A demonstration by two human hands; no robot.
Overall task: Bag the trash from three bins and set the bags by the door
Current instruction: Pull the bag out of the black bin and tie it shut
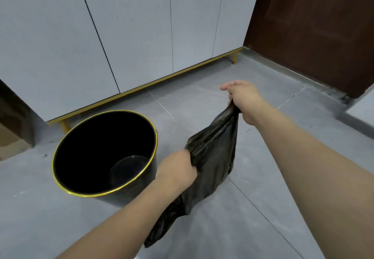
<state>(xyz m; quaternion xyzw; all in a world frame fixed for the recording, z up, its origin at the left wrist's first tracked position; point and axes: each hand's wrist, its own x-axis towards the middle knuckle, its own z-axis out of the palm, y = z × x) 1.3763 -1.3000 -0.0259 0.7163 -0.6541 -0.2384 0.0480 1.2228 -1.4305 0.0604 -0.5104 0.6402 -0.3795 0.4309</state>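
While both hands (178, 169) grip black bag (214, 153), bin (101, 193) beside

A run of pale grey flat-fronted cabinet doors (125, 28) stands on a thin yellow metal base rail (153, 81) with short yellow legs, above a floor of large grey tiles (263, 178). At the left edge a brown cardboard box (8, 139) sits on the floor beside a dark panel.
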